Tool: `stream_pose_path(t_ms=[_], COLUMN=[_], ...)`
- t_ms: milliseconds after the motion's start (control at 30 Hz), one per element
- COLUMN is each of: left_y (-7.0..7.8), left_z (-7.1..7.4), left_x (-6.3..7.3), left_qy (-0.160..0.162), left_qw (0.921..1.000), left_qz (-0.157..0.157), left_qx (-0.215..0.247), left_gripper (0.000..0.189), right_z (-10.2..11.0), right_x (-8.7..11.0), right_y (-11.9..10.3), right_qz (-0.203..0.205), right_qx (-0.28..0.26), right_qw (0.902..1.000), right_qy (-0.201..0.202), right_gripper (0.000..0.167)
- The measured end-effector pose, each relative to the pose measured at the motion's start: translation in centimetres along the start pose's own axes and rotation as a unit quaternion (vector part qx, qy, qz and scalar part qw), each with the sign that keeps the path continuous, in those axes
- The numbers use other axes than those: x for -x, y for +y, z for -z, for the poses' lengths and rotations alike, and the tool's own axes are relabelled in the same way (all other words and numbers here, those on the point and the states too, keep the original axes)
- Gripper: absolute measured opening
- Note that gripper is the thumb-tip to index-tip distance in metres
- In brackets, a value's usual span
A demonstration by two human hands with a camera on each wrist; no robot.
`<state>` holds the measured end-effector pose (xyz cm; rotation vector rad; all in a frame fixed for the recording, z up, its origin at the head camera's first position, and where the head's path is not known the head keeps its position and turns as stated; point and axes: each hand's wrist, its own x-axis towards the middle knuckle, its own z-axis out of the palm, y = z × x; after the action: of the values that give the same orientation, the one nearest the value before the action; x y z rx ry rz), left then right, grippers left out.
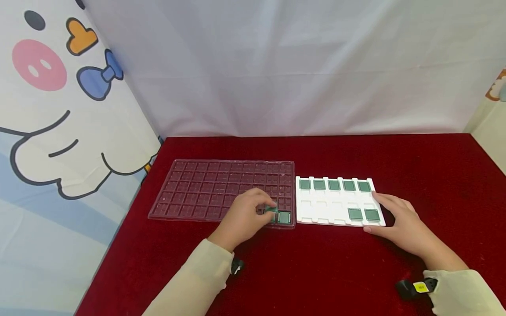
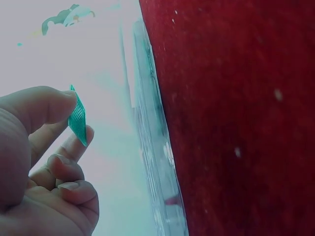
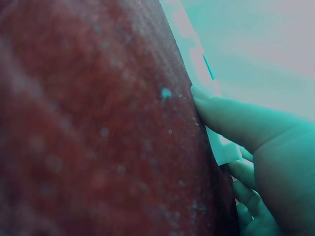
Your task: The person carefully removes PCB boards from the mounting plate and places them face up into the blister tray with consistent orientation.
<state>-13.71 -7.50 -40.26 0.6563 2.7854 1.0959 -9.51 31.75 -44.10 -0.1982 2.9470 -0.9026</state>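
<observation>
Green chip [image 2: 78,120] is pinched by left hand [image 1: 245,215]; spread right hand [image 1: 407,230] touches white tray [image 1: 322,210].

red cloth [image 1: 316,272] underneath | white curtain [image 1: 284,74] behind | cartoon-print sheet [image 1: 67,131] at left | brown-edged patch [image 1: 496,88] far right, possibly a print

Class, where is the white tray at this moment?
In the head view, the white tray lies right of centre on the red cloth, between the clear tray on its left and the right hand at its right end.
</observation>
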Motion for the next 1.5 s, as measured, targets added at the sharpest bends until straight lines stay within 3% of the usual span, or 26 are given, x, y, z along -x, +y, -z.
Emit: stream_pose_path(t_ms=[300, 633, 1500], left_y=[-0.6, -1.2, -3.1], left_z=[0.5, 0.9, 1.3], left_x=[0.5, 1.0, 1.5], left_qy=[0.004, 0.007, 0.012], left_qw=[0.9999, 1.0000, 0.9997], left_qz=[0.009, -0.003, 0.020], left_qx=[0.007, 0.001, -0.003], left_gripper=[0.014, 0.013, 0.013], right_z=[0.0, 0.0, 0.0], right_x=[0.0, 0.0, 0.0], right_y=[-0.1, -0.2, -0.1], right_qz=[-0.002, -0.005, -0.001], right_qx=[0.001, -0.003, -0.002], right_qw=[1.0000, 1.0000, 1.0000], right_qy=[-0.001, -0.003, 0.000], right_gripper=[0.104, 0.104, 0.103])
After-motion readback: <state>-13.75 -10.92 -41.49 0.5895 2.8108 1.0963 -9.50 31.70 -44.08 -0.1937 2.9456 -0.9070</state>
